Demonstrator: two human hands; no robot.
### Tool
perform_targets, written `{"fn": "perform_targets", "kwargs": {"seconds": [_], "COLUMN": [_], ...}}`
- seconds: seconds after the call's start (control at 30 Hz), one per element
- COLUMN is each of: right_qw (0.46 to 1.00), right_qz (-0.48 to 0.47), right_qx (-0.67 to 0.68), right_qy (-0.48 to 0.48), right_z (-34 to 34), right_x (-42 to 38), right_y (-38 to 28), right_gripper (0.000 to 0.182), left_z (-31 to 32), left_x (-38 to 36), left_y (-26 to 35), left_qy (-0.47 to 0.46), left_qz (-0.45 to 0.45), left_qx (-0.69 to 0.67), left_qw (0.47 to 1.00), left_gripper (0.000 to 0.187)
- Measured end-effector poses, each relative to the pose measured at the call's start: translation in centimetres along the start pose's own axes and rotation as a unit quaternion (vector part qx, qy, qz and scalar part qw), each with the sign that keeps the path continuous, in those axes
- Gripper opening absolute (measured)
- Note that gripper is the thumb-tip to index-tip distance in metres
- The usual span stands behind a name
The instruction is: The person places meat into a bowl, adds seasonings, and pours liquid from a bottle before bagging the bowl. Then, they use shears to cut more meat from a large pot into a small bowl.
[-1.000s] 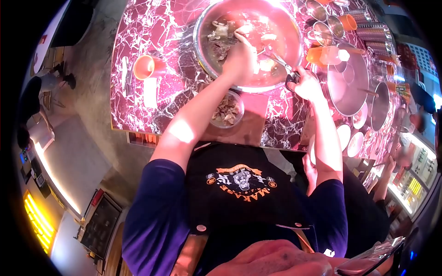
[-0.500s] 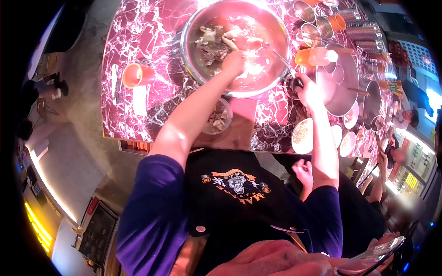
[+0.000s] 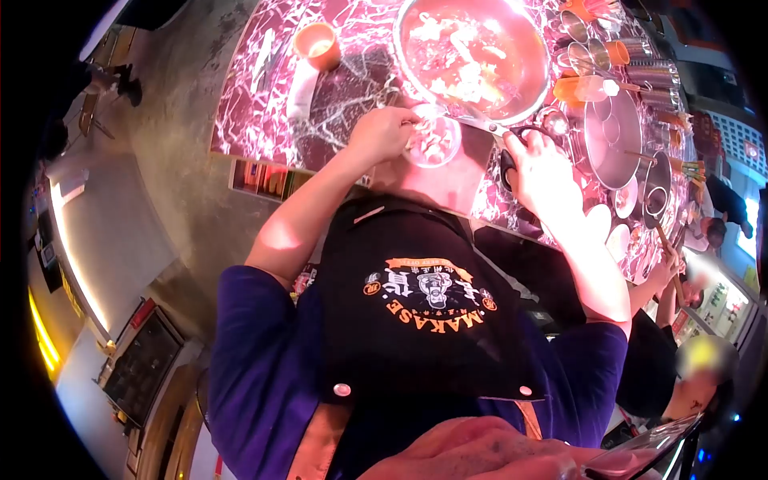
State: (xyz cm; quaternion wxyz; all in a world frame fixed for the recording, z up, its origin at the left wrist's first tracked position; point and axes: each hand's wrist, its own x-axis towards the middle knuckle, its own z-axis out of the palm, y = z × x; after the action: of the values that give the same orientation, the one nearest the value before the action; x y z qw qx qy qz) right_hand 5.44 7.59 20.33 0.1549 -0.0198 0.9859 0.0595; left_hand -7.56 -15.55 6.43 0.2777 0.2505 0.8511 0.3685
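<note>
My right hand point(image 3: 540, 172) grips black-handled scissors point(image 3: 480, 124), whose metal blades point left above a round clear bowl point(image 3: 436, 144) of cut pieces. Close to that bowl's left rim is my left hand point(image 3: 382, 134), fingers pinched together on a pale piece, too glare-washed to name. Behind the bowl, a large metal basin point(image 3: 516, 108) holds liquid and brightly lit chunks.
An orange cup point(image 3: 318, 48) stands at the left on the marbled table point(image 3: 248, 104). To the right are a squeeze bottle point(image 3: 584, 89), a big pot point(image 3: 612, 144), metal cups and small plates. Another person's arm point(image 3: 660, 276) shows at the right edge.
My left hand has left the large basin and come to the clear bowl. The scissors have moved down from the basin's edge to above the bowl. The view has shifted.
</note>
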Motion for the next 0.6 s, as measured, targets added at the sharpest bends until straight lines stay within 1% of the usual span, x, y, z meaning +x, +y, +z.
{"fn": "perform_targets", "kwargs": {"seconds": [0.03,0.07,0.1,0.13,0.17,0.2,0.27,0.3,0.37,0.4,0.43,0.47,0.53,0.6], "right_qw": [1.0,0.999,0.997,0.997,0.996,0.995,0.993,0.994,0.994,0.994,0.997,0.998,0.999,0.992], "right_qz": [-0.003,-0.007,-0.014,-0.018,-0.025,-0.031,-0.038,-0.039,-0.044,-0.041,-0.027,-0.015,0.013,0.038], "right_qx": [-0.024,-0.047,-0.072,-0.075,-0.079,-0.083,-0.094,-0.085,-0.077,-0.076,-0.054,-0.031,0.031,0.051], "right_qy": [-0.012,-0.024,-0.021,-0.022,0.015,0.051,0.053,0.054,0.069,0.069,0.057,0.043,-0.042,-0.106], "right_z": [0.0,0.0,-0.2,-0.1,0.1,0.2,0.7,1.1,2.3,2.4,2.1,2.0,2.5,0.8], "right_x": [-0.2,-0.5,-0.7,-1.0,-1.1,-1.3,-1.3,-1.3,-1.3,-1.5,-1.8,-2.1,-2.1,-2.7], "right_y": [-1.0,-2.0,-3.0,-3.7,-4.4,-4.9,-5.3,-5.4,-5.2,-5.0,-5.0,-4.9,-4.0,-3.9], "right_gripper": [0.051,0.047,0.041,0.041,0.031,0.022,0.021,0.021,0.019,0.019,0.018,0.017,0.032,0.041], "left_z": [-0.1,0.0,0.0,-0.2,-0.7,-0.9,-1.7,-2.0,-3.9,-4.4,-4.8,-5.3,-5.7,-4.8], "left_x": [-1.1,-1.9,-2.3,-2.7,-3.1,-3.4,-3.9,-4.4,-6.5,-7.4,-8.3,-9.1,-9.9,-10.5], "left_y": [-0.1,-0.5,-0.9,-1.2,-1.1,-1.4,-1.6,-1.7,-0.6,-0.8,-1.3,-1.8,-3.2,-5.6], "left_qy": [0.02,0.021,0.007,-0.006,-0.027,-0.023,-0.077,-0.075,-0.059,-0.062,-0.029,0.003,-0.005,0.044], "left_qz": [0.012,0.008,0.01,0.013,0.001,0.003,-0.001,0.004,-0.033,-0.031,-0.014,0.001,-0.018,-0.034], "left_qx": [0.024,0.019,0.051,0.084,0.1,0.099,0.18,0.178,0.145,0.147,0.111,0.075,0.079,0.016], "left_qw": [0.999,1.0,0.999,0.996,0.995,0.995,0.981,0.981,0.987,0.987,0.993,0.997,0.997,0.998], "left_gripper": [0.028,0.028,0.027,0.026,0.026,0.026,0.025,0.025,0.024,0.024,0.025,0.026,0.029,0.031]}}
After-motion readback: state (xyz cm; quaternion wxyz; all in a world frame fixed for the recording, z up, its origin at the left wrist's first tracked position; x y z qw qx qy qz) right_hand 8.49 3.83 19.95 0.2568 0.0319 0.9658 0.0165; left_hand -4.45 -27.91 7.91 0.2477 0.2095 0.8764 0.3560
